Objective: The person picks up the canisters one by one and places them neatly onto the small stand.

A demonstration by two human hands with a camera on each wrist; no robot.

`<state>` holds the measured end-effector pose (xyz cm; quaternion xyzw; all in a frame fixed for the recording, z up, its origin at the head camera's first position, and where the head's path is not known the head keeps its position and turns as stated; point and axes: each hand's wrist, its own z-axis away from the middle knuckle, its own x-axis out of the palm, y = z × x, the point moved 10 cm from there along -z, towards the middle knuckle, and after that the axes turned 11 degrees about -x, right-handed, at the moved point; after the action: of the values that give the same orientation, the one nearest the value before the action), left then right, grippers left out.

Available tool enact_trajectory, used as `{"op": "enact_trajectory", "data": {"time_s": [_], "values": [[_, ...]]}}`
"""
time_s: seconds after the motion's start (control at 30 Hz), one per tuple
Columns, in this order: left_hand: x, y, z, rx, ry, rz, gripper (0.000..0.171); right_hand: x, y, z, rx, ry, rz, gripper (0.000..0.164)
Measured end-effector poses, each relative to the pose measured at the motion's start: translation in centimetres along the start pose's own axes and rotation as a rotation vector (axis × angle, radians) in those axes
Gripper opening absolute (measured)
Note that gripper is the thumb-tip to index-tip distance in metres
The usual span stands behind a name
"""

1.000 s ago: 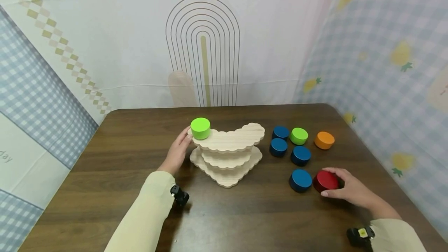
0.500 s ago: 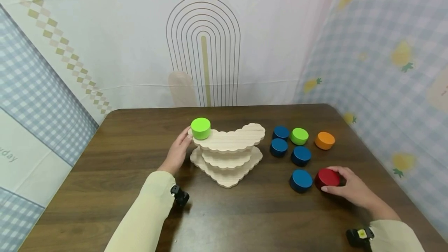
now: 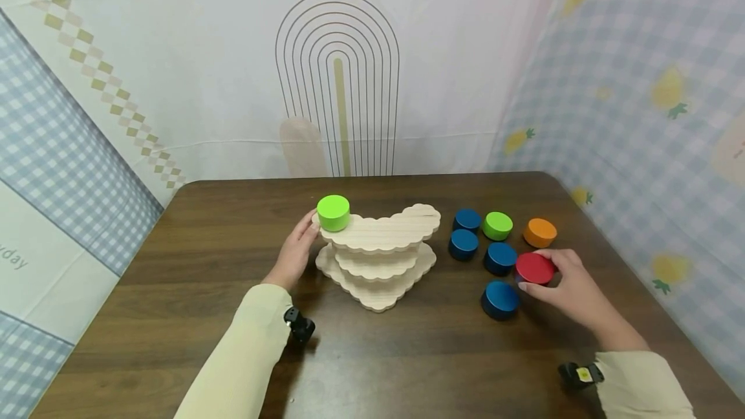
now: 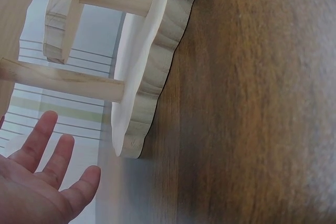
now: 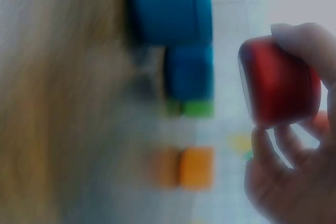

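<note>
My right hand [image 3: 573, 293] grips a red round block [image 3: 534, 268] between thumb and fingers. In the right wrist view the red block [image 5: 281, 82] is held off the table. My left hand [image 3: 293, 254] is at the left edge of a tiered pale wooden stand [image 3: 384, 233], its fingertips against the top tier. Several of its fingers [image 4: 60, 156] are spread and loosely extended in the left wrist view; the thumb is out of that view. A bright green round block [image 3: 334, 213] sits on the top tier's left end, beside the left fingertips.
Several blue round blocks [image 3: 500, 300] stand on the brown table [image 3: 407, 361] right of the stand. Another green block [image 3: 497, 226] and an orange block [image 3: 540, 233] are behind the right hand. Patterned cloth [image 3: 448, 70] hangs behind the table.
My right hand has raised the red block from the table and carried it slightly left and away from me. The left hand, stand and other blocks look unmoved.
</note>
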<state>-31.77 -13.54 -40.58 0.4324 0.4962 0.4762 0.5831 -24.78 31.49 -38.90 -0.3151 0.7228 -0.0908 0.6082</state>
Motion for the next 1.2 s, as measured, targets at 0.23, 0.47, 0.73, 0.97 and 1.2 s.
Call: {"op": "enact_trajectory", "data": {"time_s": [0.23,0.47,0.73,0.97,1.2], "values": [[-0.1,-0.8,-0.6,0.006,0.020,0.012,0.048,0.6,-3.1,-2.1,-0.067,0.021,-0.014,0.061],[0.0,-0.9,-0.6,0.005,0.025,0.026,0.048,2.0,-5.6,-3.8,-0.078,0.001,-0.048,0.063],[0.0,-1.1,-0.7,-0.005,0.032,0.010,0.048,3.3,-8.7,-5.6,-0.111,-0.011,-0.132,0.062],[0.0,-1.2,-0.9,-0.005,0.033,0.009,0.048,4.1,-11.4,-6.8,-0.153,0.015,-0.179,0.062],[0.0,-1.2,-0.9,0.001,0.029,0.036,0.048,4.6,-13.7,-8.3,-0.178,0.027,-0.227,0.061]]}}
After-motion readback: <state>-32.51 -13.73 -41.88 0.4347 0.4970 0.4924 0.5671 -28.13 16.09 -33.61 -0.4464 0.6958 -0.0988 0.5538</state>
